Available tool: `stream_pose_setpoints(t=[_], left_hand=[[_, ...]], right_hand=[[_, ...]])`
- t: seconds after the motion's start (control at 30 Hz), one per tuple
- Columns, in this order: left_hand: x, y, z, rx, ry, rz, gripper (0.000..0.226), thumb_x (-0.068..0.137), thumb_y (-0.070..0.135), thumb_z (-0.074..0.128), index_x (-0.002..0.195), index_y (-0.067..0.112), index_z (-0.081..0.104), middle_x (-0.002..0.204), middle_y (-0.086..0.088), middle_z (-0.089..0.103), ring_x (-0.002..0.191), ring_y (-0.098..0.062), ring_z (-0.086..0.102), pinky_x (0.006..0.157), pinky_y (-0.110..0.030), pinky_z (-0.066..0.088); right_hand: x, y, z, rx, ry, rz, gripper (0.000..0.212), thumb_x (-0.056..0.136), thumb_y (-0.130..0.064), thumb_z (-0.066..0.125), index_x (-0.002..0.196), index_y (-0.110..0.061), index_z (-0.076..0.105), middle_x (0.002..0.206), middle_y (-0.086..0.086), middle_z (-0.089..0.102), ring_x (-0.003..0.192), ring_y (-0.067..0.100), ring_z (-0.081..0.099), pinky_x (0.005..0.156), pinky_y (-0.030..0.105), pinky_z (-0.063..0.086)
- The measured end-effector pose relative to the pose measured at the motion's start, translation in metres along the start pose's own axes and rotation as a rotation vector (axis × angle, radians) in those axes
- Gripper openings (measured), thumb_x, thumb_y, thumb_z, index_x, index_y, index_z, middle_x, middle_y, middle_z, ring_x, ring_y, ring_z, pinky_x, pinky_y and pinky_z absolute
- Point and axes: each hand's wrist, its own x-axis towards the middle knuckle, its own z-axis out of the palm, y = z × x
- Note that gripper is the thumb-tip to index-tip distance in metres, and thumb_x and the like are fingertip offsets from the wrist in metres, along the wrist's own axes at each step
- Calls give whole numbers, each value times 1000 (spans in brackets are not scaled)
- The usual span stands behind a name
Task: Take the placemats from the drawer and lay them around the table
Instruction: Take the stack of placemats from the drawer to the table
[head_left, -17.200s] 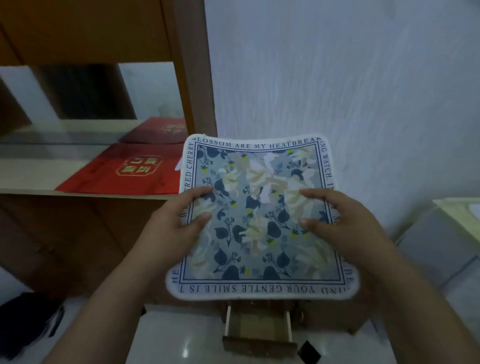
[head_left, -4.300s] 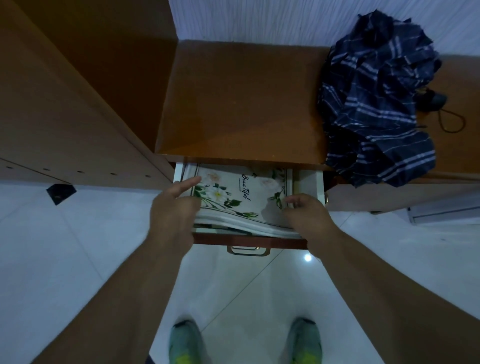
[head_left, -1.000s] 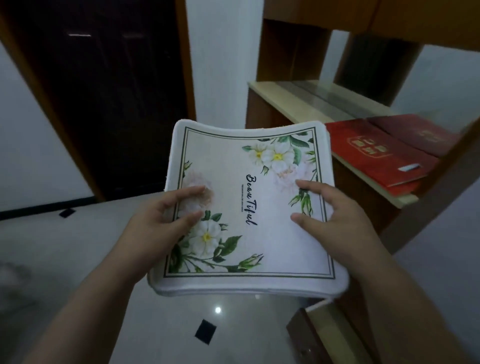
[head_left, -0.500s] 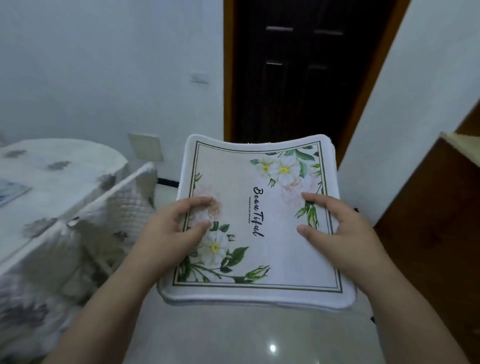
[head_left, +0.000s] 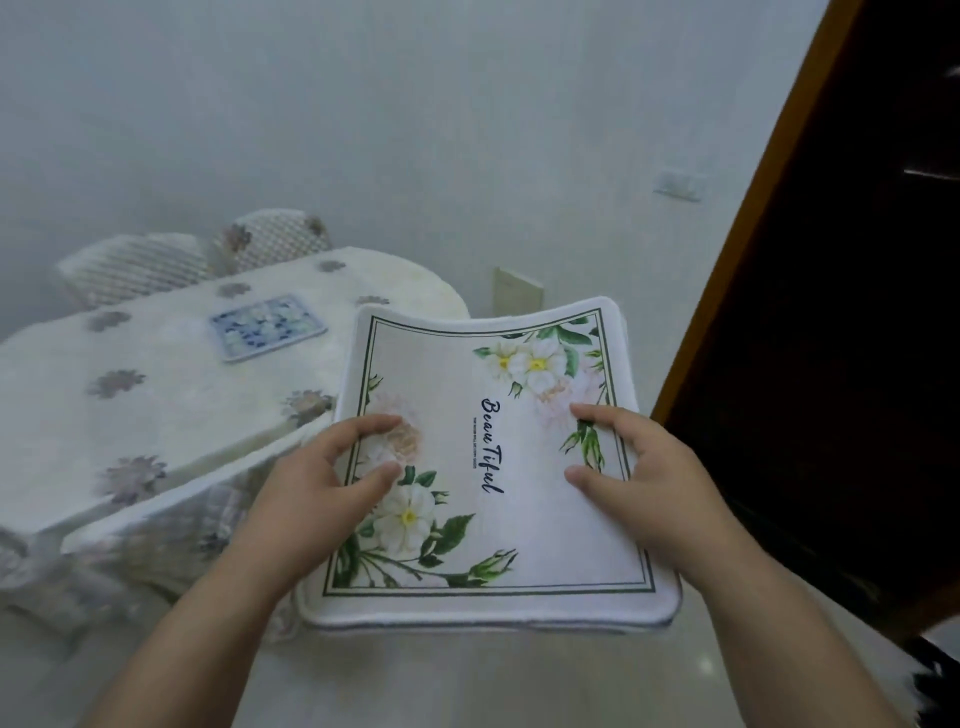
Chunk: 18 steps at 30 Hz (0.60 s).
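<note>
Head view: a person holds a white placemat (head_left: 483, 467) with flowers in the air, in front of the body
Left hand (head_left: 317, 499): grips the left edge of the placemat, thumb on top
Right hand (head_left: 649, 483): grips the right edge in the same way
Table (head_left: 171, 395): to the left, under a white cloth with flowers
Blue placemat (head_left: 267, 326): flat on the table, near its far edge
Chairs (head_left: 135, 265): two behind the table's far edge

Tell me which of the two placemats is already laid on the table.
The blue-patterned rectangular placemat, flat on the white flowered tablecloth. The white floral "Beautiful" placemat is gripped by the left hand and right hand.
</note>
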Motion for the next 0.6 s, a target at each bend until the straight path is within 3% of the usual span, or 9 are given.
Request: stream_pose_setpoints(t=[0.07, 0.17, 0.23, 0.33, 0.43, 0.53, 0.6], left_hand=[[14, 3, 1, -2, 91, -48, 40, 85, 41, 76, 118, 59, 61, 114, 10, 73, 59, -34, 67, 71, -43, 63], [32, 4, 0, 15, 213, -93, 38, 87, 41, 75, 117, 59, 61, 104, -16, 75, 45, -18, 43, 64, -33, 55], [43, 2, -4, 16, 256, -136, 37, 87, 41, 74, 116, 60, 61, 94, -21, 72, 44, -14, 38, 62, -29, 49], [58, -7, -16, -28, 309, -191, 39, 88, 41, 74, 118, 61, 60, 89, -9, 64, 51, -31, 57, 71, -44, 61], [81, -27, -30, -77, 342, -226, 41, 88, 41, 74, 123, 58, 60, 96, -3, 56, 78, -50, 69, 74, -61, 60], [113, -51, -50, -85, 383, -236, 42, 87, 42, 74, 123, 58, 60, 95, -5, 63, 86, -50, 69, 74, -62, 59], [137, -65, -66, -65, 415, -228, 40, 87, 41, 75, 119, 60, 61, 97, -5, 74, 80, -47, 70, 74, -57, 61]], right_hand=[[41, -3, -1, -9, -74, -59, 56, 79, -27, 82, 126, -48, 60, 127, -19, 59, 112, 0, 58, 102, 27, 47], [99, -12, 7, -22, -166, -148, 55, 78, -26, 82, 126, -46, 61, 127, -18, 60, 113, 1, 57, 101, 23, 44], [130, -17, 17, -24, -216, -194, 55, 78, -26, 82, 125, -45, 62, 126, -19, 60, 113, 0, 57, 99, 22, 43], [168, -28, 38, -32, -275, -234, 55, 76, -28, 83, 123, -48, 62, 124, -18, 62, 110, -1, 59, 99, 25, 46], [206, -39, 69, -47, -316, -266, 56, 76, -31, 83, 123, -50, 60, 124, -18, 61, 111, 0, 59, 102, 27, 46], [243, -54, 103, -56, -341, -290, 56, 76, -32, 82, 124, -51, 59, 125, -20, 61, 110, -1, 59, 104, 33, 46], [265, -67, 127, -50, -357, -283, 55, 78, -30, 82, 125, -49, 60, 124, -21, 62, 109, -2, 60, 103, 31, 48]])
